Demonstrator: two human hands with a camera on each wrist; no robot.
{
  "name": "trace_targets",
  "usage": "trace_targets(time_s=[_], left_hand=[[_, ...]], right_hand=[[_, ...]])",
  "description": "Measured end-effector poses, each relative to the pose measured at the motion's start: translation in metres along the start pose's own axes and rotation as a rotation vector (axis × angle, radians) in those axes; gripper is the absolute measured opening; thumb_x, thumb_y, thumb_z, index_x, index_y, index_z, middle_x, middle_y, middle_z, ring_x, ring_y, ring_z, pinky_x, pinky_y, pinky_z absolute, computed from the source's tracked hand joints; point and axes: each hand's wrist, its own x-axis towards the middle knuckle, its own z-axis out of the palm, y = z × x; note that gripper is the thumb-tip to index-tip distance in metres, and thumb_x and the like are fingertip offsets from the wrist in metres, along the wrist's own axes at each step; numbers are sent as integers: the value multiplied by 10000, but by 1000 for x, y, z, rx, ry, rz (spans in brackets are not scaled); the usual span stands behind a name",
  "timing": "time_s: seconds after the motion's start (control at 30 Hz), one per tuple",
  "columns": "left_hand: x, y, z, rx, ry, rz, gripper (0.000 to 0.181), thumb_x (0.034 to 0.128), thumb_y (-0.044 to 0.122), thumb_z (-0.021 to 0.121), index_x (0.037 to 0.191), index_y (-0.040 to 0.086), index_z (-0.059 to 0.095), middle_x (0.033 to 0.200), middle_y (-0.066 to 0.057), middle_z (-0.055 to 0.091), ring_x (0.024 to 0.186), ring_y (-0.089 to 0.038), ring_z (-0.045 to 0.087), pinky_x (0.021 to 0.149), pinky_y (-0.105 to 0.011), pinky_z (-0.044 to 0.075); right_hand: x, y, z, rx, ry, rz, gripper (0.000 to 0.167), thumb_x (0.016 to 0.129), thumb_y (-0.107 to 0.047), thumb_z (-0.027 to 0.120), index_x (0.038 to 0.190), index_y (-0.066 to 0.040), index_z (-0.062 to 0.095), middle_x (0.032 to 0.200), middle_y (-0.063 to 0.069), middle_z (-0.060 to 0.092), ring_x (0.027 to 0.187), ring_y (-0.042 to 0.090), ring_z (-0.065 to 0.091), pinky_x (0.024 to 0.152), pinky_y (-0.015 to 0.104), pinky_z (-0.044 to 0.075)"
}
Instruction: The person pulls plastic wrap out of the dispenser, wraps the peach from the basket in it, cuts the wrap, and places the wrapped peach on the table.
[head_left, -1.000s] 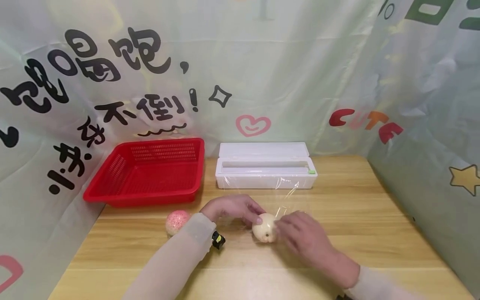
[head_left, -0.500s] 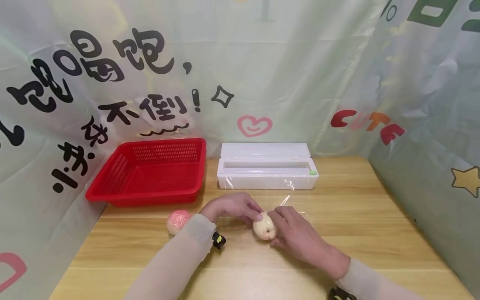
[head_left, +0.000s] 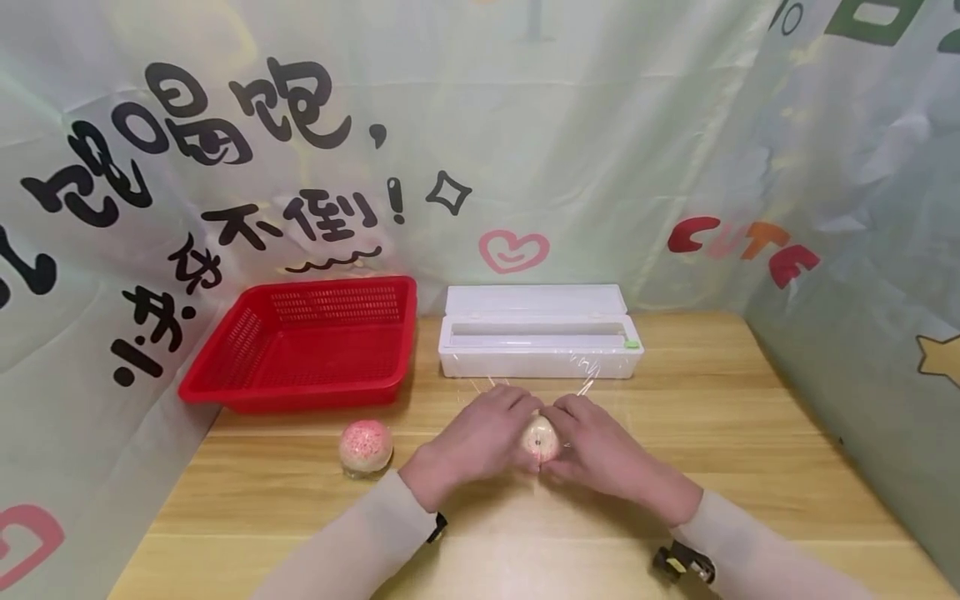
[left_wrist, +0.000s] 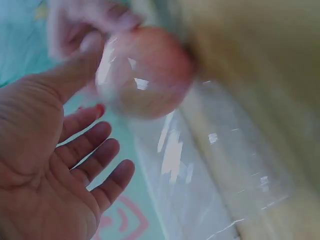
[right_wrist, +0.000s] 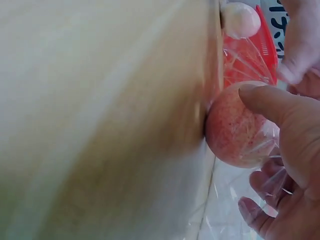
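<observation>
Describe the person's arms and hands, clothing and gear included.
The left sleeve and right sleeve are long, plain and pale cream. The left hand and right hand are gloveless. A black device with a yellowish patch sits at the right wrist; a small black piece shows at the left.

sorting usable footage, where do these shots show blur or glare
Head view: mostly sharp, glints on the clear film; left wrist view: right hand and tabletop blurred, glare patches on the fruit; right wrist view: tabletop blurred, a soft dark shadow across it.
</observation>
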Motion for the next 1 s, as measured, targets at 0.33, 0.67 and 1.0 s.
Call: trace_targets(time_s=[0.33, 0.67, 1.0], left_hand=[[8, -6, 21, -103, -58, -57, 611, 883, 413, 859, 1400, 181, 632, 1287, 36, 704, 1225, -167, 623, 1089, -344, 509], [23, -21, 11, -323, -118, -41, 431, 888, 382, 867, 1244, 223, 685, 1004, 137, 687, 912, -44, 634, 853, -217, 539], [38, -44, -1, -519, -276, -248, 459, 878, 353, 843, 1226, 191, 592, 1152, 32, 704, 1027, -140, 657, 940, -329, 551]], right_hand=[[7, 13, -5, 211, -162, 161, 703, 830, -414, 898, 1418, -116, 655, 1206, -2, 636, 1019, 103, 614, 871, 335, 596], [6, 18, -7, -4, 9, 44, 801, 891, -525, 791, 1478, -36, 553, 1384, 157, 644, 1236, 351, 614, 1069, 574, 500], [11, 8, 4, -224, 35, -146, 736, 774, -478, 911, 1311, -75, 610, 1252, 84, 634, 1117, 315, 587, 999, 482, 508]])
